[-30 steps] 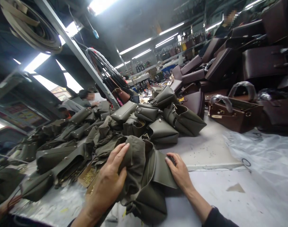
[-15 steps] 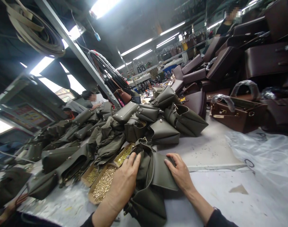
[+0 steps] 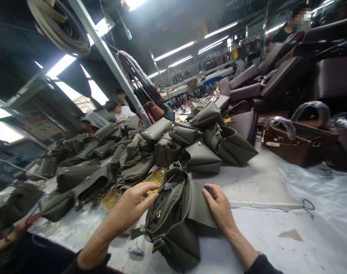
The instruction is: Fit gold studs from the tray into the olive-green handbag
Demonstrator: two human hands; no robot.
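An olive-green handbag (image 3: 176,224) lies on the table in front of me, its mouth open. The lining, a gold zip and a white label show inside. My right hand (image 3: 220,209) grips the outer edge of its flap (image 3: 200,205), thumb on the near face and fingers at the far edge. To the left, my left hand (image 3: 133,201) is off the bag's inside with fingers stretched out and thumb apart. Nothing shows in it. It hovers over a box of small gold studs, hiding most of it. Another box of gold hardware (image 3: 156,177) sits just beyond.
Several olive bags (image 3: 202,158) are heaped behind and along the left. Brown bags (image 3: 299,142) stand at the right beside clear plastic sheeting (image 3: 330,194). A co-worker's hand (image 3: 26,222) is at lower left. A metal post (image 3: 110,61) slants overhead.
My left hand has come out of the handbag and moved left, uncovering the lining and zip. My right hand stays on the flap. The whole view has shifted slightly.
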